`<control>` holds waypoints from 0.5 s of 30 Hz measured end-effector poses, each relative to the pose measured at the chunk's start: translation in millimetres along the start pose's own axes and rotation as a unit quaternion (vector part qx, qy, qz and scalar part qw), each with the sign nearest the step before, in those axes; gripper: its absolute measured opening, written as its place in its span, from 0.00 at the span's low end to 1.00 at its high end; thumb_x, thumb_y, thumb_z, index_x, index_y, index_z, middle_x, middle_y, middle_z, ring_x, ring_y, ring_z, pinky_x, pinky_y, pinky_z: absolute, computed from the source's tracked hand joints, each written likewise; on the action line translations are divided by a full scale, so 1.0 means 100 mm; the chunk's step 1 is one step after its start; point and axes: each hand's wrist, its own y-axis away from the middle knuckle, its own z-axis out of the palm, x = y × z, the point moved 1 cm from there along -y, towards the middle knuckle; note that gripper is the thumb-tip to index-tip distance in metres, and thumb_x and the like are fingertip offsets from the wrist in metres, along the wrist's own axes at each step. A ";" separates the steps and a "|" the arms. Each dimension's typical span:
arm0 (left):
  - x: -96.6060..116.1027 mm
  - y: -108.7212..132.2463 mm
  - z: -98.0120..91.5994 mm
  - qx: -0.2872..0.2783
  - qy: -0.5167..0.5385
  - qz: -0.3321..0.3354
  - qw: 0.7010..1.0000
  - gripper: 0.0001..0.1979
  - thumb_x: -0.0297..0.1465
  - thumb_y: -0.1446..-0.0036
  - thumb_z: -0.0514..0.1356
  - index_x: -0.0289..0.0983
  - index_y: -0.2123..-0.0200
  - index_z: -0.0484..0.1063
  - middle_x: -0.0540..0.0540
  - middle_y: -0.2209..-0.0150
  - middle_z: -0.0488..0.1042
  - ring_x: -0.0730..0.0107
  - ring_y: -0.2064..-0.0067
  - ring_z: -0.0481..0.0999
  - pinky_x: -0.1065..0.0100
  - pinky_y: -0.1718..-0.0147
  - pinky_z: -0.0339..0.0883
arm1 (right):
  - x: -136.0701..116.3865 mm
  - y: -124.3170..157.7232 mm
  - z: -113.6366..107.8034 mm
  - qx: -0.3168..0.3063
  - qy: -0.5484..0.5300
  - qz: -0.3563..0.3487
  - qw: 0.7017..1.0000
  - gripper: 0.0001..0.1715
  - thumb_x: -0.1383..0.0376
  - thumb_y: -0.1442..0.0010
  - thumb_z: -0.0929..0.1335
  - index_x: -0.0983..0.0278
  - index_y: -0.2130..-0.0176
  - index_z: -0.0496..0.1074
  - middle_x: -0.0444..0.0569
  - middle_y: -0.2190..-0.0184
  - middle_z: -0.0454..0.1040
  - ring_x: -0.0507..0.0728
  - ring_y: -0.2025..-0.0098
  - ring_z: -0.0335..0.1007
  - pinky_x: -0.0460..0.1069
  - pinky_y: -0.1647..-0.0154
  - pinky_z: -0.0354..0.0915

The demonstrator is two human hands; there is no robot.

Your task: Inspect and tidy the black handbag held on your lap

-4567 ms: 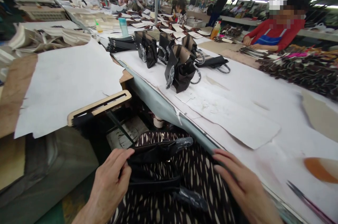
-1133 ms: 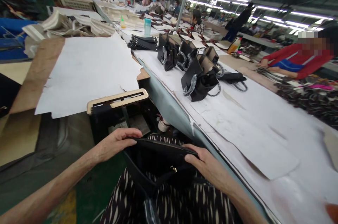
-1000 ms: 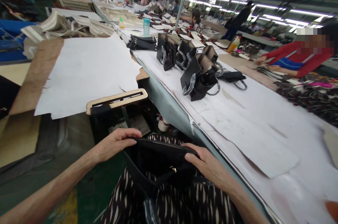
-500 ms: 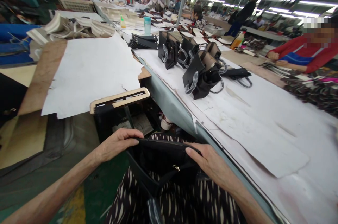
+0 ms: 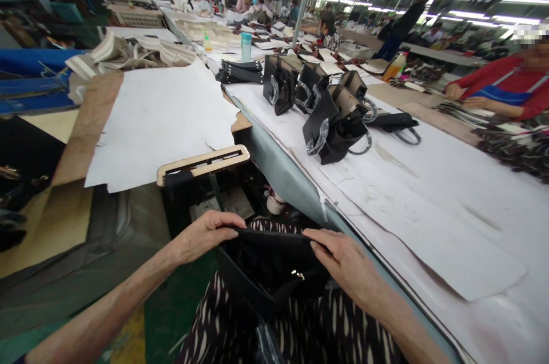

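A black handbag rests in my lap with its mouth facing up and a small gold-coloured metal fitting inside. My left hand pinches the far rim of the bag near its left corner, thumb over the edge. At the right end of that same rim, my right hand grips with the thumb on the near side and fingers behind. The rim is stretched between both hands. Clear plastic wrap hangs at the bag's lower front. Just beyond my hands stands a narrow wooden frame on a post.
Several black bags with plastic-wrapped handles stand on the white-covered table to the right. White sheeting covers the left table. A stack of black straps and a blue-capped bottle lie beyond. A person in red sits at right.
My right hand has shifted slightly inward along the rim, its fingers repositioned. The view has turned a little left, so the surroundings appear farther right. Both hands keep hold of the bag.
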 end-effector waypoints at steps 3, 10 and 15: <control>0.00 0.01 0.01 0.007 0.003 0.002 1.000 0.09 0.29 0.50 0.56 0.34 0.65 0.74 0.48 0.66 0.74 0.68 0.64 0.71 0.71 0.62 0.63 | -0.07 0.00 -0.01 0.002 0.094 -0.012 0.995 0.17 0.70 0.41 0.58 0.59 0.56 0.69 0.47 0.61 0.73 0.57 0.59 0.67 0.54 0.55 0.62; -0.01 0.02 0.07 0.006 0.004 -0.008 1.000 0.09 0.28 0.49 0.56 0.35 0.65 0.74 0.49 0.67 0.74 0.70 0.64 0.71 0.74 0.64 0.63 | -0.37 -0.05 -0.04 0.004 0.267 0.025 0.963 0.17 0.77 0.46 0.58 0.64 0.65 0.70 0.54 0.58 0.69 0.60 0.60 0.66 0.53 0.62 0.61; -0.02 0.03 0.06 0.006 0.013 -0.007 1.000 0.09 0.28 0.48 0.56 0.35 0.65 0.73 0.49 0.65 0.74 0.69 0.63 0.71 0.73 0.63 0.63 | -0.39 -0.12 -0.06 -0.059 0.192 0.070 0.977 0.17 0.76 0.46 0.56 0.64 0.70 0.70 0.50 0.69 0.73 0.56 0.70 0.69 0.49 0.72 0.58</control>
